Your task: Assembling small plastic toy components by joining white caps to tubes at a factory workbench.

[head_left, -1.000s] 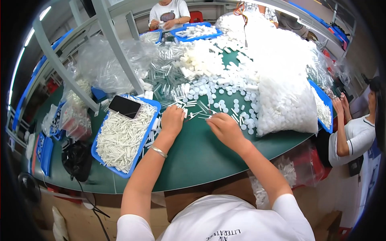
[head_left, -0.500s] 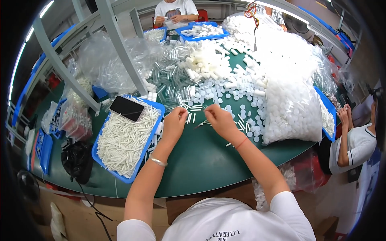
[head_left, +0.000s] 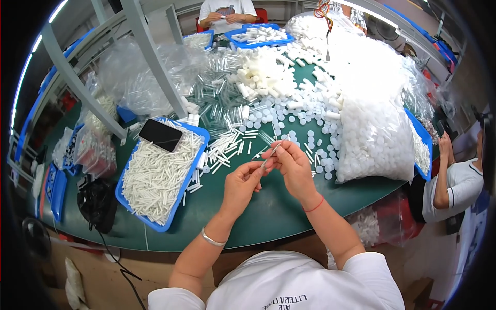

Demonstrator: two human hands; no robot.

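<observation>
My left hand (head_left: 243,186) and my right hand (head_left: 290,164) meet above the green table, fingertips almost touching. Both pinch a thin slender tube (head_left: 272,154), greyish and partly covered by the fingers; its exact kind is too small to make out. Just beyond the hands are clear plastic tubes (head_left: 266,137) and loose short white sticks (head_left: 227,147). Translucent round caps (head_left: 310,138) lie scattered past my right hand. Left of my left hand, a blue tray (head_left: 202,156) is heaped with white sticks (head_left: 160,181), and a black phone (head_left: 160,135) rests on top.
A big clear bag of white caps (head_left: 374,139) stands at the right. White cylinders (head_left: 266,75) and clear tubes (head_left: 219,85) pile up farther back. Grey metal posts (head_left: 155,57) rise at the left. Co-workers sit across the table (head_left: 227,13) and at the right (head_left: 449,181).
Both hands have drawn closer together and nearer to me, now sharing the thin tube. Sticks and caps that my left hand covered are visible. The co-worker opposite has shifted their hands.
</observation>
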